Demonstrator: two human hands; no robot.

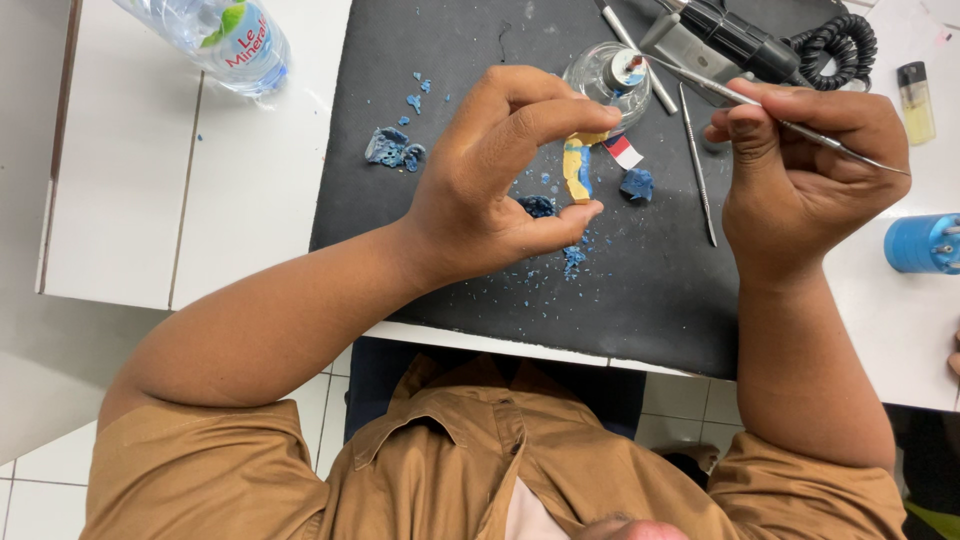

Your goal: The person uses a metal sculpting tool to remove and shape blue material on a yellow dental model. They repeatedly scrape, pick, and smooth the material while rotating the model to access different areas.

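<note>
So the person is sitting at a white table [130, 200] with a black mat [650, 290] laid over the middle of it, both arms up over the mat. The left hand [500, 180] is pinching a small yellow-and-blue piece [577, 168] between thumb and fingertips, fingers curled in close around it, holding it upright just above the mat. Looks like some kind of little wax or plaster model, can't tell exactly what.

The right hand [800, 165] is closed around a thin metal tool [790, 122], gripped like a pen, with the long shaft running across the top of the fingers. One end of it reaches up toward a small glass burner [610, 72] at the top of the mat; the other end sticks out past the hand to the right.

All over the mat there are blue crumbs [572, 262] and a few bigger blue lumps [394, 149], one lump sitting just right of the held piece. A second metal pick [697, 165] lies flat on the mat between the two hands. There's a black handpiece with a coiled cord [780, 40] at the top edge.

Off the mat: a plastic water bottle [215, 35] lying top left, a yellow lighter [915, 100] and a blue cylinder [922, 243] on the right side.
</note>
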